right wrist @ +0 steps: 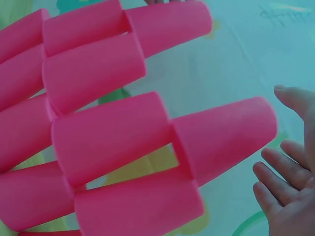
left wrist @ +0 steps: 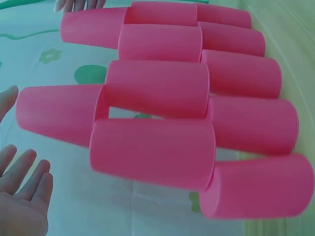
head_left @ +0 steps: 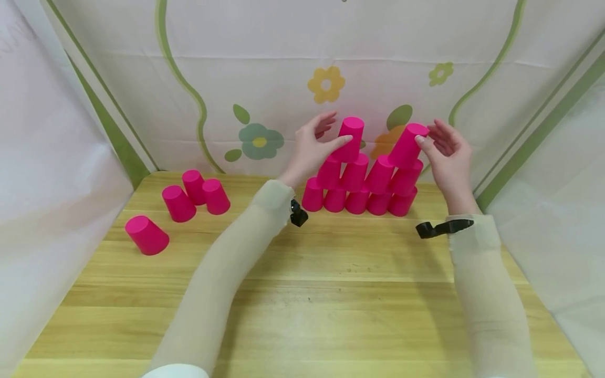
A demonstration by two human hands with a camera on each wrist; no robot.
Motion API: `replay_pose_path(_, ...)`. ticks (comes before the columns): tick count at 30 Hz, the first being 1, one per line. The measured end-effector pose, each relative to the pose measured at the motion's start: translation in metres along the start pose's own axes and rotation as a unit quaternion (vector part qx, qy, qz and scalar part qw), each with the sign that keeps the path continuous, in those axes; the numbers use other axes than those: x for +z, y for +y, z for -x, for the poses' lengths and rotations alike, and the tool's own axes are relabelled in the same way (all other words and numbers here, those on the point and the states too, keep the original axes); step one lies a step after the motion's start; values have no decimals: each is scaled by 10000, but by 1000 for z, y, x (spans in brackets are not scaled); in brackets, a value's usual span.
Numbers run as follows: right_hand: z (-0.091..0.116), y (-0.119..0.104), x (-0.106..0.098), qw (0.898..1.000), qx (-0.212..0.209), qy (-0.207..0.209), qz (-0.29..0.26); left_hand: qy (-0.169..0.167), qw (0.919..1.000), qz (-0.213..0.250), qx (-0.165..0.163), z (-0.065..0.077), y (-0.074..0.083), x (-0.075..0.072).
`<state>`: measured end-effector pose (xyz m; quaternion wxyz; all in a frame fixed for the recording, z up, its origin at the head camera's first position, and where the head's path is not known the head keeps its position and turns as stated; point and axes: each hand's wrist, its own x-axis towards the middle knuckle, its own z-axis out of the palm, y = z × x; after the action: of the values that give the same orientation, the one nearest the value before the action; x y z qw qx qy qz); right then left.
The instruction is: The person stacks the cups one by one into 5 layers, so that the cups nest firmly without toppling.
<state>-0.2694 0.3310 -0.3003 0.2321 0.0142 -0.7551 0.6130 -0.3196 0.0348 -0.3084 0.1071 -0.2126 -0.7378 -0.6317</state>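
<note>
Pink cups stand upside down in a stack, with several in the bottom row, several in the middle row and two on top. My left hand is beside the left top cup, its thumb overlapping it in the head view. The left wrist view shows a gap between those fingers and that cup. At the right top cup is my right hand, fingers spread. In the right wrist view, this hand stands apart from the cup. Neither hand grips anything.
Several more upside-down pink cups stand at the left of the wooden table, one cup nearer than the others. Close behind the stack hangs a white curtain with flowers. White fabric also borders both sides.
</note>
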Motion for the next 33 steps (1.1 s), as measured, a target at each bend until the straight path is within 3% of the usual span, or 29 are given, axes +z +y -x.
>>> replay_pose_path(8, 14, -26, 1, 9994, -344, 102, -16, 267, 9982, -168, 504, 21, 2, -30)
replay_pose_path(15, 31, -37, 12, 9955, -821, -43, -475, 440, 9958, -209, 769, 51, -8, -58)
replay_pose_path(20, 49, -42, 28, 9930, -1041, -354, -432, 481, 9971, -270, 528, 77, -18, -73)
replay_pose_path(27, 85, -54, 54, 9865, -1258, -1018, 234, 257, 9975, -651, 110, 119, 2, -87)
replay_pose_path(33, 104, -47, 72, 9795, -1280, -1523, 323, 250, 9958, -867, -141, 140, 4, -101)
